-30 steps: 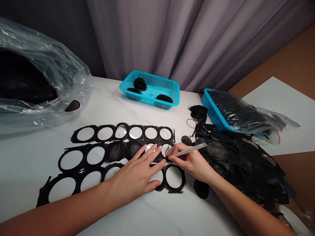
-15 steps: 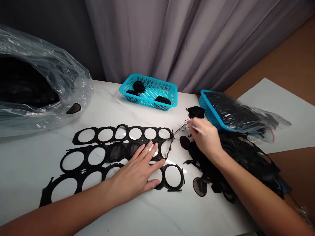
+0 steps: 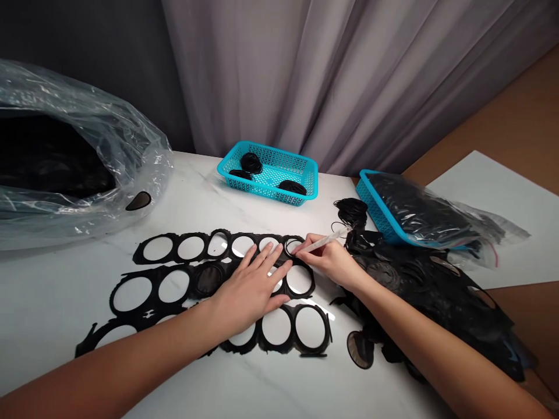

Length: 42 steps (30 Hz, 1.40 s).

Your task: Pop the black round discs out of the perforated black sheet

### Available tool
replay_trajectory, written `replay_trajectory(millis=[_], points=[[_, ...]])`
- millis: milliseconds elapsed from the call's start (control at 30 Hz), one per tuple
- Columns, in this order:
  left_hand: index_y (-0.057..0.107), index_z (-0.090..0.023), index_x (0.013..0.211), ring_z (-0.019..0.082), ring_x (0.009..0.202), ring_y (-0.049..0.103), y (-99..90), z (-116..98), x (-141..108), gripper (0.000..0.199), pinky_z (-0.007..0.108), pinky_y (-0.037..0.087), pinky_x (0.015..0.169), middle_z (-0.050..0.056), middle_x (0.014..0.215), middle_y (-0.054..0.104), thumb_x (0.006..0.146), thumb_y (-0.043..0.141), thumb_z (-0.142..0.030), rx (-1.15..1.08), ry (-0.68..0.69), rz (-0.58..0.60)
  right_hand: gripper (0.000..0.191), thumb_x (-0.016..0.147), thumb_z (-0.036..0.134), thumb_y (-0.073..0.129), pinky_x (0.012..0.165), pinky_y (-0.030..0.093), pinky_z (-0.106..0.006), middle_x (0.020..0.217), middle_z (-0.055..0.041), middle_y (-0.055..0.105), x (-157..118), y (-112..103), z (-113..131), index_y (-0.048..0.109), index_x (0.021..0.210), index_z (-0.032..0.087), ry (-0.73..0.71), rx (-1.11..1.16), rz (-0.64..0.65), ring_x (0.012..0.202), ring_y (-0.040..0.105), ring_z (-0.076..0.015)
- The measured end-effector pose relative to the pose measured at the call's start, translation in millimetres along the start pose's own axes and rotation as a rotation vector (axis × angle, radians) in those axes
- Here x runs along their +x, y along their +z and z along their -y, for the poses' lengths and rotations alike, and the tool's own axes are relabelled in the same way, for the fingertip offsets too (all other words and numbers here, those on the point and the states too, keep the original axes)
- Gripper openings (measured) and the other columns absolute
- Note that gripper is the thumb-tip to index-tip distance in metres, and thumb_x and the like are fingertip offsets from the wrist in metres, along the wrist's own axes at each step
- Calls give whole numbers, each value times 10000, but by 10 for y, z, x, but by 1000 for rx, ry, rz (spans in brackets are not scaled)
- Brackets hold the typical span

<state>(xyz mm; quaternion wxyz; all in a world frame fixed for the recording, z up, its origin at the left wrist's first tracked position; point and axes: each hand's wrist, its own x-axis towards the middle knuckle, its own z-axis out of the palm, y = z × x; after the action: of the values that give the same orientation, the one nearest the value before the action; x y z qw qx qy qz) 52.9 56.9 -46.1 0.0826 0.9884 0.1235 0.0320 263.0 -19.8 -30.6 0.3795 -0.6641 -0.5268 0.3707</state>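
Note:
Black sheet strips with round holes (image 3: pixel 177 299) lie in rows across the white tabletop. My left hand (image 3: pixel 253 285) rests flat on them with its fingers spread. In my right hand (image 3: pixel 329 262) are slim tweezers (image 3: pixel 325 240), pinched between thumb and fingers, their tips hidden. A thin black ring (image 3: pixel 287 249) sits at the last hole of the far row, beside my right fingertips. One hole in the middle row holds a dark disc (image 3: pixel 208 280). Several more holes are covered by my left hand and forearm.
A blue basket (image 3: pixel 268 195) with bundles of black rings stands at the back. Another blue basket (image 3: pixel 379 215) holds a plastic bag (image 3: pixel 419 203). A tangled black bundle (image 3: pixel 351 212) and a heap of black scraps (image 3: pixel 419 291) lie right. A clear bag (image 3: pixel 144 151) stands left.
My right hand has moved left with the tweezers, from near the black bundle to the end of the far row. A thin ring now shows at that hole. My left hand stays on the strips.

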Motion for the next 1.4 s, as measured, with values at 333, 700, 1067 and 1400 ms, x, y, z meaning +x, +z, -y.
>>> replay_trajectory(millis=[333,700,1067,1400], points=[[429,-201,1456,359,1472,182,34,-15,-18,600,552,196,1158,172,1572,277,940,596,-456,-37,0,-26,145,877,261,608,727,473,-304,903,-37,704,-13,-6,-13,582,750,196,-58,-37,21,821,641,-188],[434,-203,1453,349,1475,170,33,-11,-26,586,556,194,1162,167,1579,259,944,585,-450,-43,-4,-24,137,905,141,451,729,417,-346,892,-123,654,-14,-229,-20,576,866,181,-346,-861,-235,851,570,-259],[463,-95,1421,338,1462,230,-75,126,-310,618,485,244,1169,199,1553,302,964,529,-506,56,-42,-107,196,842,335,609,659,406,-289,812,-41,693,256,-151,210,574,704,202,-55,-284,-167,717,597,-190],[451,-131,1425,330,1465,225,71,168,-403,617,479,269,1158,204,1558,288,938,579,-487,37,-47,-134,183,840,322,648,695,440,-293,936,-57,717,255,366,159,575,753,179,-37,23,107,796,606,-179]])
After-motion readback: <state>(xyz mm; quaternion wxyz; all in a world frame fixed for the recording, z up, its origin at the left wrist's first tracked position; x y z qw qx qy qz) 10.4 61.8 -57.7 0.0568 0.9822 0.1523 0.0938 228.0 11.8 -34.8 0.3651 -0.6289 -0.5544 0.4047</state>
